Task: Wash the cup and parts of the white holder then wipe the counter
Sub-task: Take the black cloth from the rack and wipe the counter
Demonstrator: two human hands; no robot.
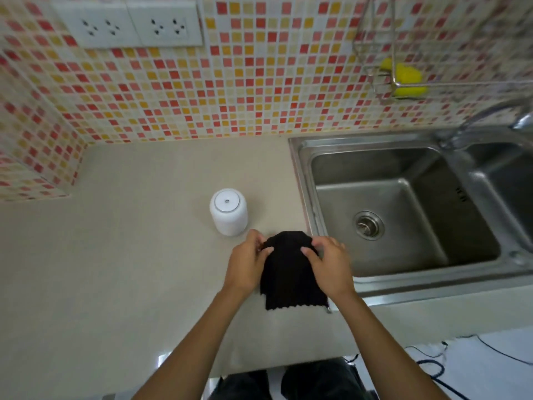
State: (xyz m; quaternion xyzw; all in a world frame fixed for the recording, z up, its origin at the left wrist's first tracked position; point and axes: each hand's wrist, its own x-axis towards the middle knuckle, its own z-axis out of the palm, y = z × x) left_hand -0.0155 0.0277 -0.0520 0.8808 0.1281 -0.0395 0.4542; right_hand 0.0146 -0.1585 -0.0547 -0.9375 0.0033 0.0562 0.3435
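Observation:
A black cloth (291, 272) hangs folded just above the beige counter (115, 269), beside the sink's left rim. My left hand (246, 264) pinches its upper left corner and my right hand (328, 264) pinches its upper right corner. A white cylindrical holder (228, 211) stands upright on the counter just behind and left of my left hand, apart from it. No cup is in view.
A steel double sink (305, 180) fills the right side, its left basin bare with a drain (368, 225). The tap (484, 116) arches over it. A wire rack (383, 85) on the tiled wall holds yellow sponges (406, 79). Wall sockets (129, 24) sit at upper left.

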